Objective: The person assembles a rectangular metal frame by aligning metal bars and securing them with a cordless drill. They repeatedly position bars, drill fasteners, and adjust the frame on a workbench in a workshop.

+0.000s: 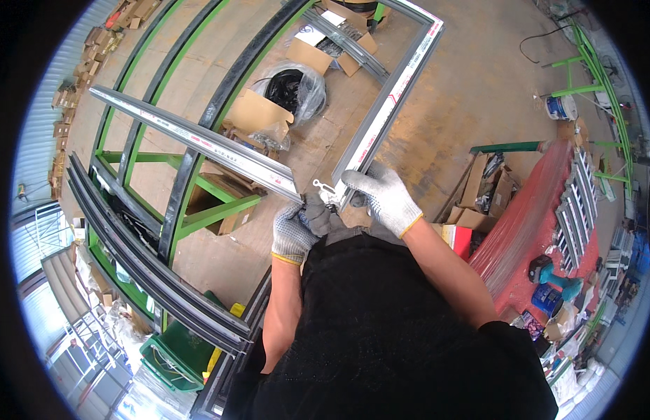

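Observation:
My left hand [293,229], in a white knit glove with a grey dotted palm, is closed. Its fingertips pinch around the lower part of a small silvery metal connector [325,187] with a ringed end. Just above that hand is the cut end of a grey window-frame profile [199,143], which lies across the green rack. My right hand [384,199], gloved alike, grips the mitred end of a second profile [391,98] with printed white film. This one runs away from me and joins another piece at the far corner. The connector sits between both profile ends.
A green steel rack [216,98] with black padded bars stands at left, with dark profiles [157,259] along its near side. Open cardboard boxes [258,112] are beyond it. At right, a cordless drill [552,276] rests on a red surface [514,280]. A green bin [174,357] is lower left.

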